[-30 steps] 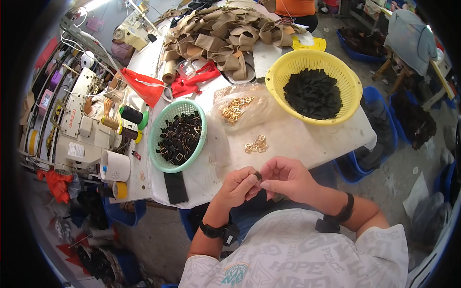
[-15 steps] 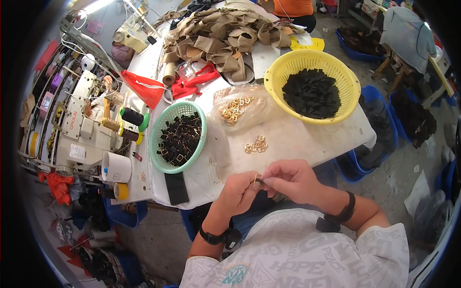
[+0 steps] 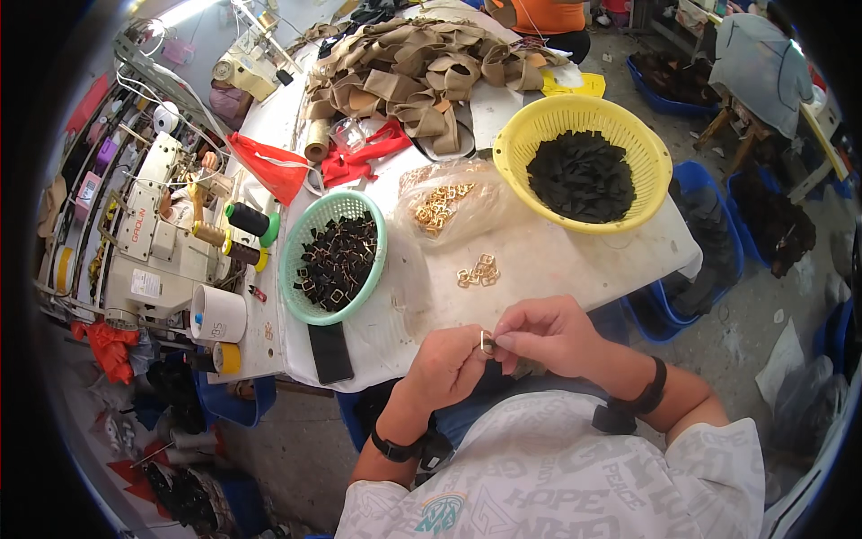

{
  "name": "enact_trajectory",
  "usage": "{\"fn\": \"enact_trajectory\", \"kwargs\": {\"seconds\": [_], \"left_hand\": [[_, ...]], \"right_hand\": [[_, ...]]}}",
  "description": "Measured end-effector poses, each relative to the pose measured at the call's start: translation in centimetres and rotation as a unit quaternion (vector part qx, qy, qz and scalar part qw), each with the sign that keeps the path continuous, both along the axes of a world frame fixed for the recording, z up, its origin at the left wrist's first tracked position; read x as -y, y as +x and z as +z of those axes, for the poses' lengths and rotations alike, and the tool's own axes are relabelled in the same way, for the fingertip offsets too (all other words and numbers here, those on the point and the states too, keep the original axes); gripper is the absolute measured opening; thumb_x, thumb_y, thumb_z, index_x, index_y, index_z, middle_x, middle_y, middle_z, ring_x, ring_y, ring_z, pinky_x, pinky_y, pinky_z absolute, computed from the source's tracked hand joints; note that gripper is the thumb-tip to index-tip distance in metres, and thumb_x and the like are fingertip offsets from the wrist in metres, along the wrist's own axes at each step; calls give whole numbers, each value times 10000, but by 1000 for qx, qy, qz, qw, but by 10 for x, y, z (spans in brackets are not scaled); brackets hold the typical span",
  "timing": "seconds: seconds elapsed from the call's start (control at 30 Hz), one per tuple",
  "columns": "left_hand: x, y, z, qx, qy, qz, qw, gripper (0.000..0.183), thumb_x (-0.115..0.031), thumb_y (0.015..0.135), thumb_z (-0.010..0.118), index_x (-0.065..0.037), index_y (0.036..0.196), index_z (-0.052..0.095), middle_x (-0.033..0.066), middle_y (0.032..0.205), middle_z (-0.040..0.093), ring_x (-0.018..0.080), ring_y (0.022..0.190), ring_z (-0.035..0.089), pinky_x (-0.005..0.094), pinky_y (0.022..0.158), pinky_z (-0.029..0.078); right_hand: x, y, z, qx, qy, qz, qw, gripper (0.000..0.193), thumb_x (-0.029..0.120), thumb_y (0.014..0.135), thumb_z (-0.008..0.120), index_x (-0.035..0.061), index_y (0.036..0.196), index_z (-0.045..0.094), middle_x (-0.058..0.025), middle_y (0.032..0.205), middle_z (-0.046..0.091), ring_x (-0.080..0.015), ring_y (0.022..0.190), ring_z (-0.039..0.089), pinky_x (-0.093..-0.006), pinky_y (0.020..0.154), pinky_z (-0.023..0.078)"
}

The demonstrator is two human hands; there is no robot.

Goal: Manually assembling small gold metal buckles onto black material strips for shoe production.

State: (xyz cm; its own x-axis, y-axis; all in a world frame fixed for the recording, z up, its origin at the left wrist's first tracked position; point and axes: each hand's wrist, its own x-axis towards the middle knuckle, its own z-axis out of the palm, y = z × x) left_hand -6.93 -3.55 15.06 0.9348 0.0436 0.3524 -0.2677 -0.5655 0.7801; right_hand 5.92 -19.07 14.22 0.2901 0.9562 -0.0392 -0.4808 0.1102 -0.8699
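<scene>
Your left hand (image 3: 449, 361) pinches a small, gold-coloured metal frame (image 3: 483, 341) in front of your body, by the bench's near edge. Your right hand (image 3: 548, 340) closes thumb and finger on a short, dark strip (image 3: 489, 342) at that frame; whether the strip passes through it is too small to tell. Grip the frame by its rim so its opening stays free, and guide the strip in flat; a twisted strip would likely bunch there. Work over the white-covered bench (image 3: 548, 260), so a slip lands beside the loose gold-coloured frames (image 3: 486, 269). Left of these, the mint-green, round plastic basket (image 3: 338, 315) holds black pieces mixed with gold-coloured frames. Farther off, the yellow, perforated plastic basket (image 3: 654, 171) holds plain black strips (image 3: 582, 177).
</scene>
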Motion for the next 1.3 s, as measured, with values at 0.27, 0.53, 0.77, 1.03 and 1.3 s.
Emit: {"fn": "enact_trajectory", "kwargs": {"seconds": [0.27, 0.53, 0.77, 1.03, 1.3], "left_hand": [[3, 2, 3, 8, 9, 1, 1000, 93, -15, 871, 529, -2, 780, 543, 118, 628, 514, 292, 514, 504, 356, 479, 389], [-5, -11, -10, -174, -282, 1, 944, 192, -78, 958, 472, -1, 792, 531, 10, 607, 491, 132, 513, 478, 308, 458, 378], [2, -3, -22, -19, -145, 38, 988, 99, -47, 897, 544, -4, 809, 563, 81, 629, 530, 188, 504, 474, 294, 486, 389], [1, 4, -19, 137, 81, 26, 987, 118, -98, 818, 627, -15, 774, 557, 93, 629, 513, 272, 477, 462, 351, 468, 380], [11, 8, -5, 208, 115, 48, 970, 153, -124, 828, 648, -22, 762, 555, 73, 622, 535, 225, 439, 464, 321, 431, 362]], "right_hand": [[0, 1, -1, -95, 2, 1, 995, 55, -20, 871, 608, -55, 896, 643, -143, 794, 676, -202, 687, 681, -304, 645, 581], [-4, 1, 9, 26, -28, 8, 999, 97, 36, 884, 621, -48, 932, 628, -112, 833, 671, -156, 713, 664, -265, 661, 561], [-15, -11, 2, 317, 31, -102, 942, 282, 177, 807, 750, -14, 947, 597, -52, 753, 575, -87, 597, 517, -231, 557, 446], [-12, -9, -3, 335, 89, -113, 931, 288, 168, 754, 796, 21, 911, 605, -38, 717, 542, -77, 542, 463, -235, 489, 384], [-10, -2, 9, 365, 144, -116, 913, 239, 133, 747, 782, 35, 887, 614, -29, 644, 541, -95, 481, 461, -246, 446, 364]]}}
